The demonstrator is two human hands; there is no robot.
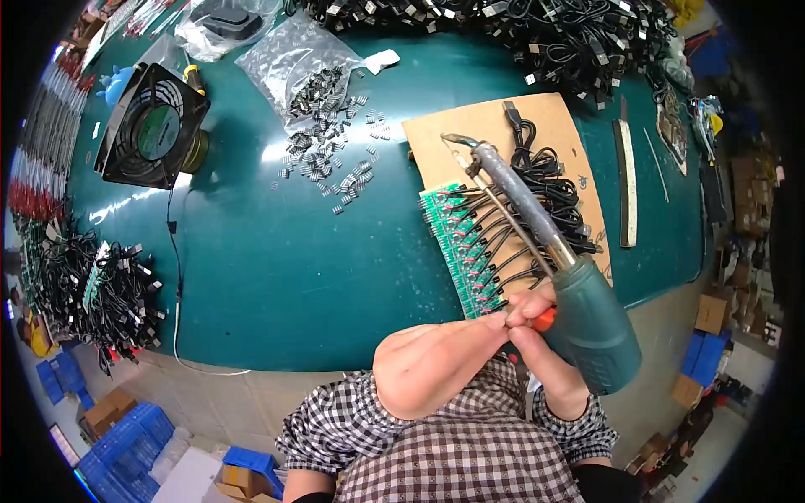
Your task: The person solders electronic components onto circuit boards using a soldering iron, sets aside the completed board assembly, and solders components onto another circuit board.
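Observation:
My right hand [547,342] is closed at the soldering gun [594,323], which has a green body, an orange-red part beside my fingers and a long metal barrel. The bent tip points up and left, over a brown board [436,138]. My left hand [440,360] is closed, its fingertips meeting those of my right hand near the close end of a strip of green circuit boards [459,251]. What these fingertips pinch is hidden. Black USB cables [545,180] run from the strip and lie bundled on the brown board, partly behind the barrel.
Small metal connectors [323,151] spill from a clear plastic bag [281,63] onto the green table [277,277]. A black fan [155,126] stands at the left. Cable heaps lie at the far edge [579,42] and left edge [117,293]. A flat bar [626,184] lies at the right.

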